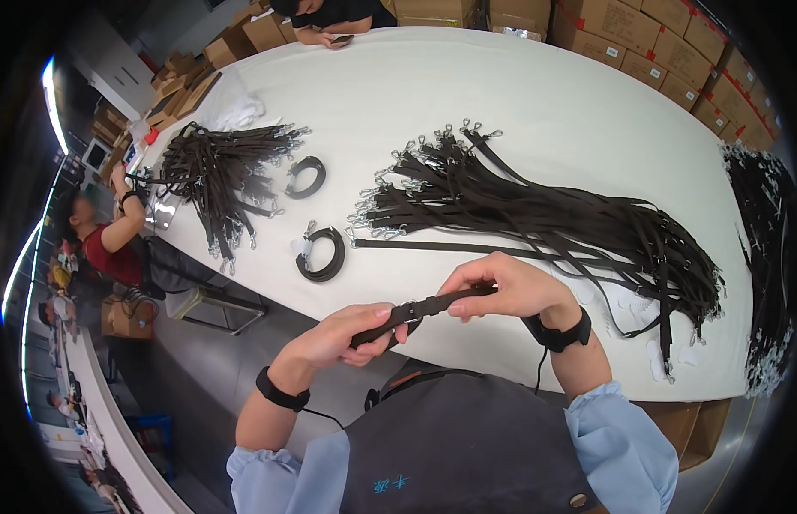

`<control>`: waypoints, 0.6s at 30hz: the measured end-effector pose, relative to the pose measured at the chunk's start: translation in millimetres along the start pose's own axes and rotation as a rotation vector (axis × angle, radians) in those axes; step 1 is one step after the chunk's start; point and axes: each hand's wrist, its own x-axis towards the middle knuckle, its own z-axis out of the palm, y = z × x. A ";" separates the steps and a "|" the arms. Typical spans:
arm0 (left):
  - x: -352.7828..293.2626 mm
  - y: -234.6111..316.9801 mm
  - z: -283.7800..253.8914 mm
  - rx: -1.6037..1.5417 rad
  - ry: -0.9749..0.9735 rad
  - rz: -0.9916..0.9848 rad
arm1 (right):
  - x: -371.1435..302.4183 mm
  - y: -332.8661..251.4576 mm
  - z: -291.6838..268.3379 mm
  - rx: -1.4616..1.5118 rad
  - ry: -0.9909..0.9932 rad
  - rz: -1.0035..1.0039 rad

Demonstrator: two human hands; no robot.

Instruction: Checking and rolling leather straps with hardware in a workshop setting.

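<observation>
A dark strap with a small metal buckle [413,312] is stretched between my two hands, just off the table's near edge. My left hand [334,337] is closed round one part of it, thumb on top. With thumb and fingers, my right hand [517,289] pinches the strap on the other side of the buckle. Beyond my hands lies a large pile of dark straps [518,210] with metal snap hooks at its left end. One coiled strap [327,274] rests in front of my left hand, and a second coiled strap [305,192] sits farther back.
On the white table [398,86], another heap of straps [214,163] lies left. More straps [763,231] hang at the right edge. A person [334,17] holds a phone at the far side; another person [116,244] sits left. Cardboard boxes [617,38] stand behind.
</observation>
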 end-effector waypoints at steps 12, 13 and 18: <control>10.8 8.2 -4.3 -0.557 0.609 0.735 | 1.9 18.6 32.3 -0.689 0.733 -0.708; -0.6 9.6 -16.7 -0.779 0.433 0.812 | -0.3 19.8 30.5 -0.694 0.755 -0.724; -59.7 23.8 -40.2 -1.118 0.054 1.130 | -14.8 17.9 33.1 -0.603 0.776 -0.466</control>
